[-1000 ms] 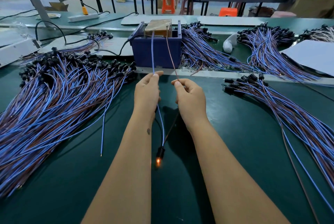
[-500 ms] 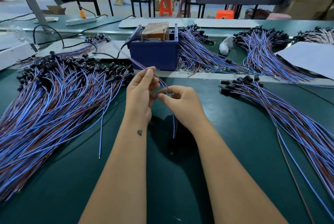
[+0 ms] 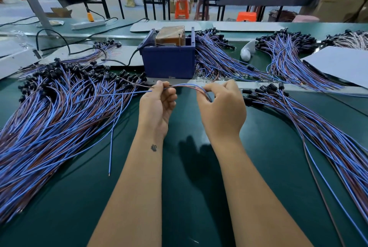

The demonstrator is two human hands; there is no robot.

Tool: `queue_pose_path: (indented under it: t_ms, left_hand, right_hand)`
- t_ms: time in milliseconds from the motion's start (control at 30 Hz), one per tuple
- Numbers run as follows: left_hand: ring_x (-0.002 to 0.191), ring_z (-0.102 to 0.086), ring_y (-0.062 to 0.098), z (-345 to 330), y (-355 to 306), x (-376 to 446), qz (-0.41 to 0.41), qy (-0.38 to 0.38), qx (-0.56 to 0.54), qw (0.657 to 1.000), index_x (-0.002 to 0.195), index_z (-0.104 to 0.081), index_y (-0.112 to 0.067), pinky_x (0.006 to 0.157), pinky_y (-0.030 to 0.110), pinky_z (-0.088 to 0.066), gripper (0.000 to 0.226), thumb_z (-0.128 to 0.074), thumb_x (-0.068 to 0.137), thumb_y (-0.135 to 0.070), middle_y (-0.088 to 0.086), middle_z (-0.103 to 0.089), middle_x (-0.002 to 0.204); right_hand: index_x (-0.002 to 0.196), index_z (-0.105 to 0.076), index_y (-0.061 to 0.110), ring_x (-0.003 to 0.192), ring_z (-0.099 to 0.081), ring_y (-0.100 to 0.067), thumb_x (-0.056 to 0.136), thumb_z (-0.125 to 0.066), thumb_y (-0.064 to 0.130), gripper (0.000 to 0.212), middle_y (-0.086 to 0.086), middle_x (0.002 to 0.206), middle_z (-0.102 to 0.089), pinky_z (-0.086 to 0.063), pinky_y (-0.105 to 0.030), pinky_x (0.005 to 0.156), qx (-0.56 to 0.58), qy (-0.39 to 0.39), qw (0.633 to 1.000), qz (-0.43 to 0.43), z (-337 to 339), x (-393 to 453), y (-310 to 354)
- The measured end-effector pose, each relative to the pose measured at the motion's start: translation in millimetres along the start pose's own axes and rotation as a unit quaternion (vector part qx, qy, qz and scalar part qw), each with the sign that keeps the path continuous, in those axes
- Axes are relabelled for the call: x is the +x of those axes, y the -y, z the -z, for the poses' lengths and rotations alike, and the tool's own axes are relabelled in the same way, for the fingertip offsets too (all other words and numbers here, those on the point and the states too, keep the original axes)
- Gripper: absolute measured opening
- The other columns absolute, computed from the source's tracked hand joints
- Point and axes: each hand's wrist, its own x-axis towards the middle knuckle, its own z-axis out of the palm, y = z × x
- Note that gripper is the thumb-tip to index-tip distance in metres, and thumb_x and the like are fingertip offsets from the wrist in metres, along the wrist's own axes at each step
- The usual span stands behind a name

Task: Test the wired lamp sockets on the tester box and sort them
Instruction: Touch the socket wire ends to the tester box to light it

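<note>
light: bright, even, from overhead
shadow: soft, hand-shaped, on green table (image 3: 199,197) at 6 o'clock
edges: wide-angle bending
background: slightly soft

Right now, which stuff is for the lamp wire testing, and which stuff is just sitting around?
For the job:
- wired socket held between the left hand and right hand
- blue tester box
- big wire pile on the left
- wire pile on the right

Just lying about:
- white power strip
- white sheet
- orange stools behind the bench

Blue/brown socket wires (image 3: 185,86) btwn hands
</note>
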Motion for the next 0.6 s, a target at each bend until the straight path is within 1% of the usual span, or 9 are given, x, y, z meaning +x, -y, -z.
queue_pose_path:
  t_ms: [100, 167, 233, 300, 367, 400, 467, 533, 600]
  left_hand:
    - [0.064, -0.070, 0.007, -0.1, -2.3, -0.1, -0.026, -0.003, -0.057, 0.998, 0.087, -0.059, -0.014, 0.060, 0.017, -0.053, 0.027, -0.040, 0.106, -0.021, -0.003, -0.073, 0.069]
    - [0.069, -0.072, 0.010, 1.1, -5.2, -1.1, -0.024, 0.006, -0.094, 0.995, 0.087, -0.060, -0.014, 0.063, 0.019, -0.055, 0.028, -0.040, 0.106, -0.021, 0.000, -0.075, 0.074]
    - [0.062, -0.069, 0.012, 3.7, -8.2, -3.0, 0.004, 0.022, -0.123, 0.992, 0.079, -0.062, -0.015, 0.059, 0.021, -0.054, 0.033, -0.042, 0.104, -0.023, 0.001, -0.072, 0.069]
    - [0.050, -0.057, 0.012, 6.2, -8.7, -3.0, 0.030, 0.043, -0.130, 0.990, 0.065, -0.061, -0.017, 0.051, 0.021, -0.049, 0.043, -0.041, 0.102, -0.028, 0.001, -0.064, 0.060]
    - [0.044, -0.046, 0.011, 5.3, -7.0, -2.3, 0.044, 0.044, -0.088, 0.994, 0.064, -0.058, -0.018, 0.047, 0.019, -0.042, 0.044, -0.039, 0.102, -0.028, -0.001, -0.056, 0.054]
    - [0.042, -0.043, 0.010, 3.0, -4.5, -1.2, 0.046, 0.032, -0.037, 0.998, 0.069, -0.058, -0.017, 0.045, 0.018, -0.039, 0.038, -0.039, 0.102, -0.027, -0.002, -0.054, 0.052]
    - [0.040, -0.041, 0.008, -2.0, 2.8, 0.8, 0.033, 0.004, 0.113, 0.993, 0.082, -0.061, -0.015, 0.043, 0.017, -0.036, 0.027, -0.041, 0.100, -0.020, -0.003, -0.054, 0.048]
    - [0.040, -0.042, 0.008, -5.4, 11.0, 0.8, 0.004, 0.013, 0.234, 0.972, 0.087, -0.063, -0.014, 0.045, 0.018, -0.035, 0.024, -0.042, 0.097, -0.016, -0.003, -0.055, 0.046]
    - [0.041, -0.045, 0.009, -5.5, 17.9, -1.2, -0.029, 0.042, 0.292, 0.955, 0.084, -0.065, -0.016, 0.046, 0.019, -0.038, 0.026, -0.043, 0.097, -0.021, -0.004, -0.056, 0.047]
  right_hand:
    - [0.087, -0.074, 0.019, 0.080, -0.056, -0.025, 0.088, -0.066, 0.029, 0.012, -0.001, 0.081, -0.060, -0.023, -0.025, 0.052, -0.029, 0.026, 0.999, 0.032, -1.9, -1.0, -1.5]
    - [0.090, -0.072, 0.022, 0.078, -0.058, -0.027, 0.092, -0.060, 0.033, 0.016, -0.001, 0.081, -0.067, -0.027, -0.027, 0.054, -0.048, 0.059, 0.997, 0.032, -3.6, -2.6, -3.8]
    - [0.093, -0.071, 0.024, 0.067, -0.052, -0.027, 0.094, -0.058, 0.036, 0.018, -0.003, 0.076, -0.069, -0.022, -0.027, 0.049, -0.041, 0.062, 0.997, 0.004, -4.6, -3.2, -5.3]
    - [0.096, -0.070, 0.026, 0.064, -0.043, -0.022, 0.095, -0.058, 0.035, 0.016, 0.001, 0.072, -0.067, -0.020, -0.023, 0.047, -0.013, 0.051, 0.998, -0.028, -4.6, -2.0, -5.5]
    - [0.096, -0.069, 0.026, 0.067, -0.049, -0.018, 0.094, -0.059, 0.026, 0.011, 0.008, 0.071, -0.061, -0.030, -0.025, 0.050, 0.073, 0.063, 0.993, -0.075, -5.8, -1.0, -6.0]
    - [0.096, -0.069, 0.025, 0.069, -0.053, -0.017, 0.092, -0.057, 0.017, 0.014, 0.011, 0.073, -0.060, -0.036, -0.025, 0.056, 0.143, 0.072, 0.981, -0.112, -6.7, 0.3, -5.7]
    - [0.096, -0.068, 0.021, 0.071, -0.060, -0.011, 0.088, -0.050, 0.004, 0.026, 0.010, 0.080, -0.064, -0.046, -0.026, 0.067, 0.295, 0.084, 0.929, -0.206, -6.9, 3.5, -4.7]
    - [0.098, -0.068, 0.015, 0.066, -0.060, -0.003, 0.088, -0.047, 0.000, 0.028, 0.005, 0.085, -0.066, -0.047, -0.024, 0.066, 0.401, 0.084, 0.871, -0.271, -6.7, 5.5, -5.8]
    - [0.100, -0.068, 0.012, 0.067, -0.062, -0.009, 0.090, -0.045, 0.002, 0.027, 0.000, 0.087, -0.067, -0.047, -0.021, 0.060, 0.455, 0.085, 0.831, -0.308, -6.5, 8.2, -9.8]
